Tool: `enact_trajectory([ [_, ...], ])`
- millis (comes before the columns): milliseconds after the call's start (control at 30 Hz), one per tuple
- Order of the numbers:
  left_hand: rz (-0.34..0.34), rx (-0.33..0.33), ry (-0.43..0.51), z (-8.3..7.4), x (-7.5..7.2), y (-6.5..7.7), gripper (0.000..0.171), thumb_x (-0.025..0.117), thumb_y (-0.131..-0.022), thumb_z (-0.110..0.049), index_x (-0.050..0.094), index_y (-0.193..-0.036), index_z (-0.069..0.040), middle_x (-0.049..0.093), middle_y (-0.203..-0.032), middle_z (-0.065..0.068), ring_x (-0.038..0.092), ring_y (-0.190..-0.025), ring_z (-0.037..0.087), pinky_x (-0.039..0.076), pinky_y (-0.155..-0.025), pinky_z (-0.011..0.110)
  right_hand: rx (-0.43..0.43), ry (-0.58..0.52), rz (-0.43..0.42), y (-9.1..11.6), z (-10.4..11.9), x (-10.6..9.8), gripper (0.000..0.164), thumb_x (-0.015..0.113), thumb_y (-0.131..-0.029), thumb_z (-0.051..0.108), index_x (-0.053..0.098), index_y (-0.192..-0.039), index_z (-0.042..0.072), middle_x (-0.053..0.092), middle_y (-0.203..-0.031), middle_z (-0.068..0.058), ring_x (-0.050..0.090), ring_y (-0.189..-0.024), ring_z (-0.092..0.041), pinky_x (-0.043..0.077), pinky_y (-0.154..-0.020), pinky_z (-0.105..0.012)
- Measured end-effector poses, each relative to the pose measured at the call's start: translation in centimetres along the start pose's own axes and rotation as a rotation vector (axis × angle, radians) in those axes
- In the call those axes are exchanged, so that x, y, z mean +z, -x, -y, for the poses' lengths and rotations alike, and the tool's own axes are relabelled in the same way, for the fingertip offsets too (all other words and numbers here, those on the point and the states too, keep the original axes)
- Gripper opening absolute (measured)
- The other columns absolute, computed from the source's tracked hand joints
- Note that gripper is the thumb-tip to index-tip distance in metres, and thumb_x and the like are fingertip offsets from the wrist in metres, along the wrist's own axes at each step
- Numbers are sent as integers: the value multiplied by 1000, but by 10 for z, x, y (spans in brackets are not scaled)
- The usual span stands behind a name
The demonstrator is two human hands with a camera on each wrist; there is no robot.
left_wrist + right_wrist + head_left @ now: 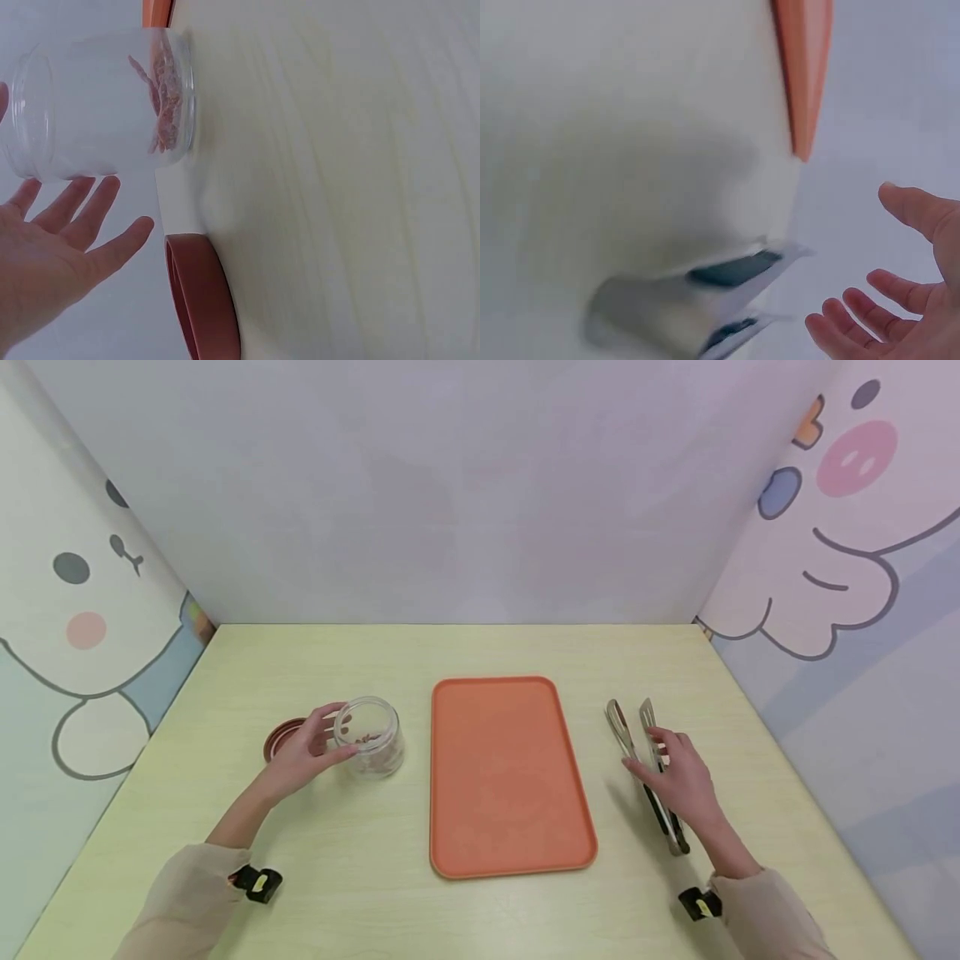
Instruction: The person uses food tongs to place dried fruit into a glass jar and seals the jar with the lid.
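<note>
A clear glass jar [378, 756] stands upright on the table, with reddish-brown twisted pieces [168, 97] low inside it. My left hand [300, 760] reaches to its upper part from the left, thumb at the near side and spread fingers at the far left, fingertips right at the glass. Behind that hand, and partly hidden by it, lies a reddish-brown round lid [276, 739]. Metal tongs [624, 727] with dark grips lie spread on the right, one end slotted. Over them hovers my right hand [682, 777], thumb and fingers apart on either side, holding nothing.
An orange rectangular tray [510, 777] with a raised rim lies between the jar and the tongs. The light wooden table [322, 893] meets a pale wall [465, 527] at the back. Walls with cartoon animals stand at both sides.
</note>
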State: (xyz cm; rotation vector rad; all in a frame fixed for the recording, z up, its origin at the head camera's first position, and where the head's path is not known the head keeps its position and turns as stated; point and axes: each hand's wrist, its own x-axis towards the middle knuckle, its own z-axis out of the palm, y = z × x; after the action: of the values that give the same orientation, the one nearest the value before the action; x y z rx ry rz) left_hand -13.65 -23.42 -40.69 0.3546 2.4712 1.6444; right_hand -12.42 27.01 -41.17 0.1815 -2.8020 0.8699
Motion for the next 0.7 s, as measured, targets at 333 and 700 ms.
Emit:
enact_trajectory([
  [333, -9, 37, -23, -3, -5, 1, 60, 63, -82, -17, 29, -130, -4, 40, -125, 27, 41, -112, 40, 42, -84, 36, -129, -288, -21, -25, 56, 23, 53, 70, -77, 21, 48, -121, 1, 49, -110, -12, 49, -95, -29, 46, -71, -43],
  [700, -4, 36, -55, -4, -11, 3, 58, 62, -83, -14, 31, -131, -4, 42, -123, 27, 43, -111, 38, 35, -87, 51, -252, -630, 165, -39, 135, 42, 48, 63, -81, 5, 43, -124, -1, 46, -112, -16, 44, -102, -35, 41, -80, -48],
])
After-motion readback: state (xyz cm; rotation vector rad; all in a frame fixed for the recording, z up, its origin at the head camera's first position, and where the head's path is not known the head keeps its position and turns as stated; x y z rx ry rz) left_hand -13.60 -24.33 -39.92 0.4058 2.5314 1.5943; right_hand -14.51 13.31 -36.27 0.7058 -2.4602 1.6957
